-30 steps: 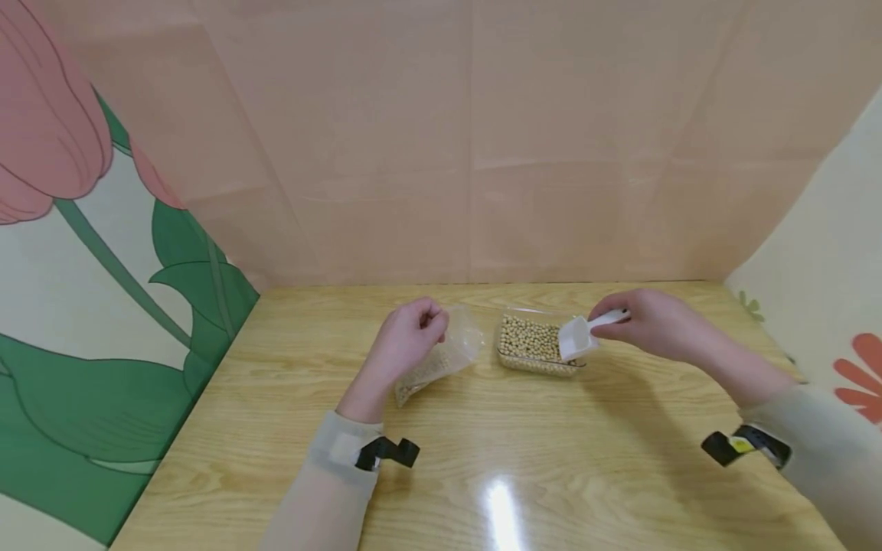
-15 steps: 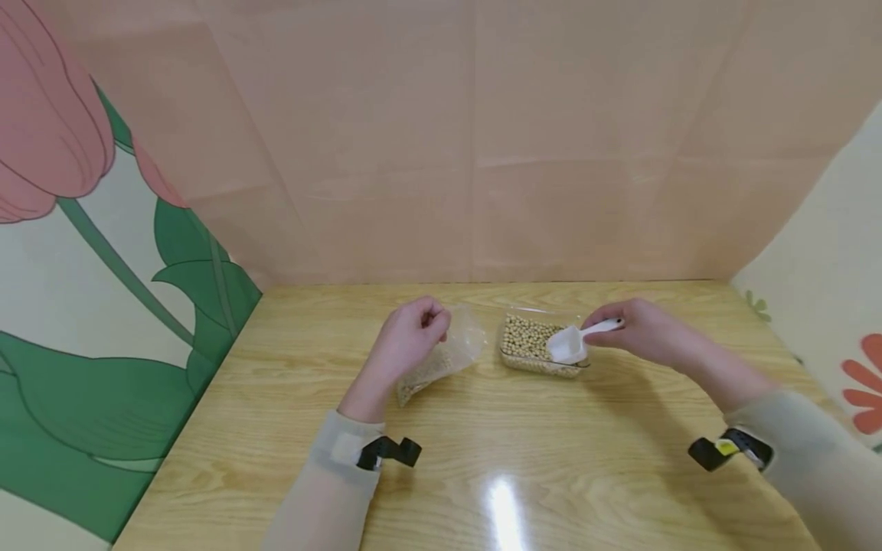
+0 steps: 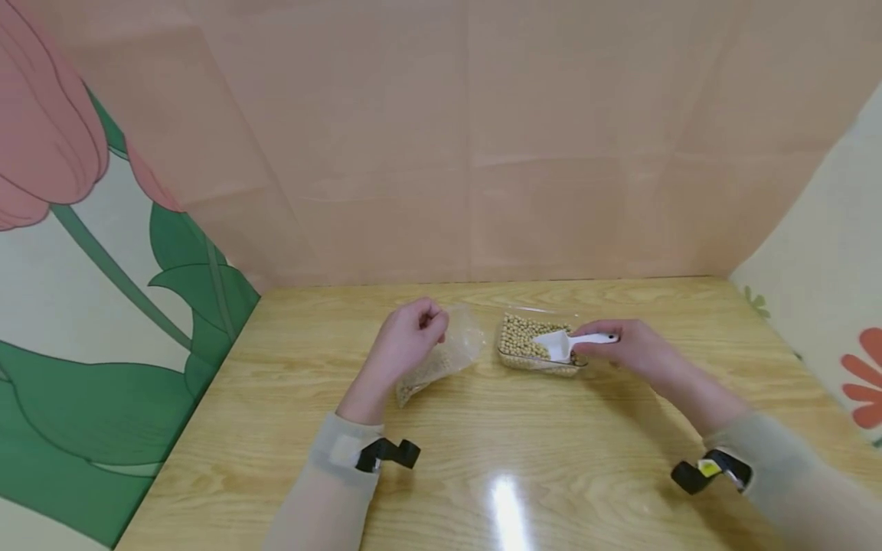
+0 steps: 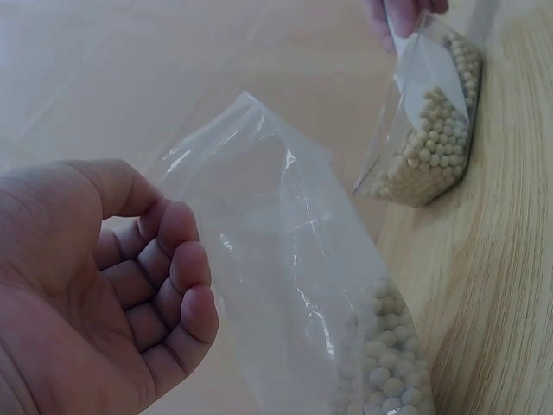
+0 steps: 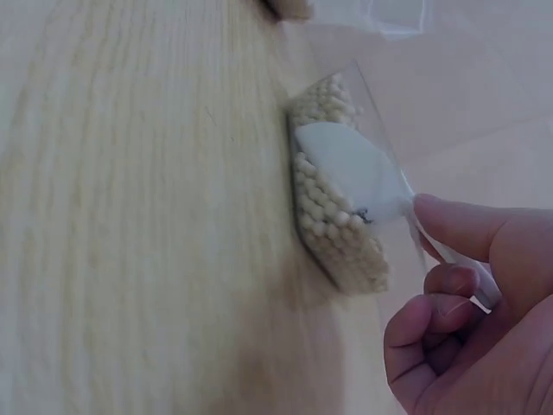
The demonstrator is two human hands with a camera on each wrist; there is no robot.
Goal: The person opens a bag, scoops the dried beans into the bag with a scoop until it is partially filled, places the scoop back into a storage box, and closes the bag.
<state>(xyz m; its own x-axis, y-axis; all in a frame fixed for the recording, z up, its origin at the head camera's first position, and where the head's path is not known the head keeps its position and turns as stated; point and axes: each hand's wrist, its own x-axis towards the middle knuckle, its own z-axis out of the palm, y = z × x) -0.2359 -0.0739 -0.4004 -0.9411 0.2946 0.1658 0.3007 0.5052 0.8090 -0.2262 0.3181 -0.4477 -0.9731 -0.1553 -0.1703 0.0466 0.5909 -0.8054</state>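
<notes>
A: Scoop [image 3: 553,346]?
B: White. Blade down among pale round beans [image 3: 518,334]; handle, holed at its end, slants out over the box's right rim, gripped by the right hand [image 3: 637,344].
A: Box [image 3: 539,366]?
B: Clear, rectangular, upright, nearer the tabletop [image 3: 586,459]'s far edge, a little right of that edge's middle.
A: Bag [image 3: 456,348]?
B: Transparent, creased, just left of box. Beans low in its near-left end; film raised, pinched by the left hand [image 3: 406,335].

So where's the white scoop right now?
In the head view, right of centre: the white scoop sits among beans in the clear container, held by the right grip.
</notes>
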